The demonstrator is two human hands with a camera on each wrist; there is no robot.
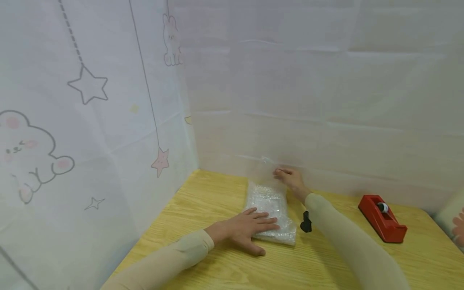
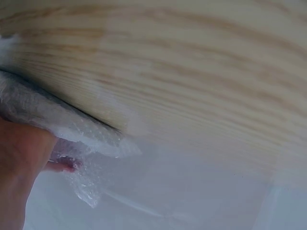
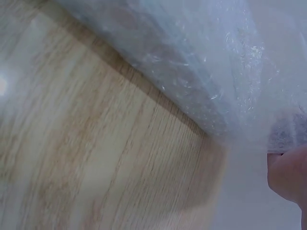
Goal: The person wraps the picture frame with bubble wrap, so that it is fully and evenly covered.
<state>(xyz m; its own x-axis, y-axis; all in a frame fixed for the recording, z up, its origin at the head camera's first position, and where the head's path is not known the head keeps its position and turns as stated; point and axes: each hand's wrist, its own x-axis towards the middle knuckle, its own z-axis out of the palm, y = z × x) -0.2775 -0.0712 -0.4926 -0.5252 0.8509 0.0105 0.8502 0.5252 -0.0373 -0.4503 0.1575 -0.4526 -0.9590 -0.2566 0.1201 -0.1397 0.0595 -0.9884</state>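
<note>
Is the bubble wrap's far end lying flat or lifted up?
Lifted up: the right hand holds it above the table; the left hand rests on the bubble wrap.

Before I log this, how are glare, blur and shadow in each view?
Head view: even light, the red tape dispenser fairly clear, soft shadow beside the right sleeve; left wrist view: hazy, with the wood-grain tabletop soft; right wrist view: white glare at the left edge, glints on the bubble wrap, shadow along its lower edge.
</note>
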